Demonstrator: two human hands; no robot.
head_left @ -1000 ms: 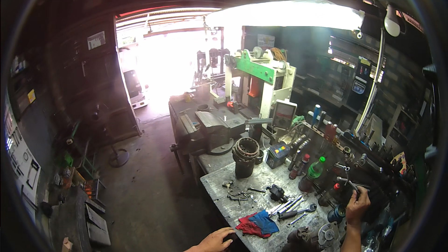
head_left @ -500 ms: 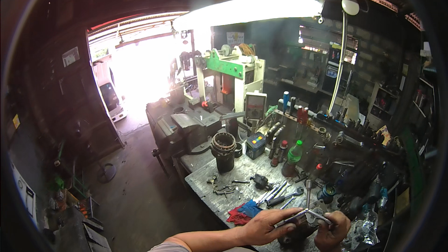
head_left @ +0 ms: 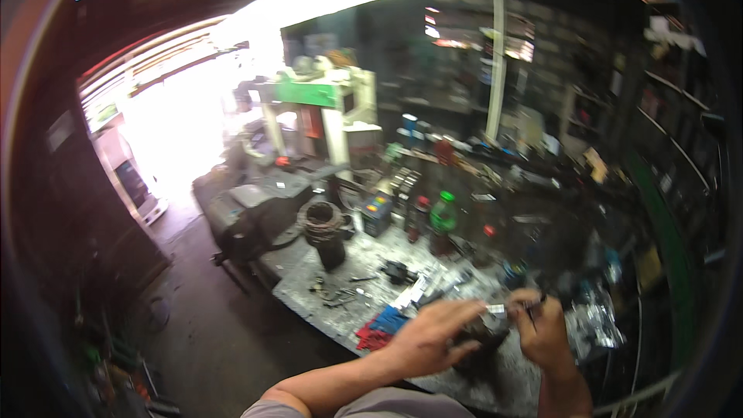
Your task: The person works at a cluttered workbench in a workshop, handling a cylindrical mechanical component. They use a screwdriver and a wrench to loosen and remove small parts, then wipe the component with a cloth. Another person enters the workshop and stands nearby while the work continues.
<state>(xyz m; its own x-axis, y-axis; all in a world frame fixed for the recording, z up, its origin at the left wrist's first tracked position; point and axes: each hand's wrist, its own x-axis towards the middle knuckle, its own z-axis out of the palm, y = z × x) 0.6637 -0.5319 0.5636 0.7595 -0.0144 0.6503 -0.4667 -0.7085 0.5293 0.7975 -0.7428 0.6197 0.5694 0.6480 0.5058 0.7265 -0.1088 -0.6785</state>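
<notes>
My left hand [head_left: 437,334] stretches over the near edge of the bench, fingers extended and the thumb apart below them. Its fingertips come close to the bright metal end of a three-armed socket wrench [head_left: 495,309]; contact cannot be made out. My right hand [head_left: 543,334] is closed around the wrench, smeared by motion. Under and between both hands sits a dark, rounded metal part [head_left: 481,340], partly covered by the left hand. To the left of it, a red and blue cloth [head_left: 381,329] lies crumpled on the bench.
On the metal workbench [head_left: 309,294] stand a dark cylindrical housing [head_left: 329,251], a battery-like box [head_left: 377,213] and a green-topped bottle [head_left: 443,217]. Small loose parts [head_left: 337,294] and a black part [head_left: 398,272] lie nearby. Crumpled clear plastic [head_left: 600,321] is at the right.
The view has swung right, shifting the scene leftward. My right hand has risen and turned with the wrench. The left fingers have straightened away from the wrench arm they held.
</notes>
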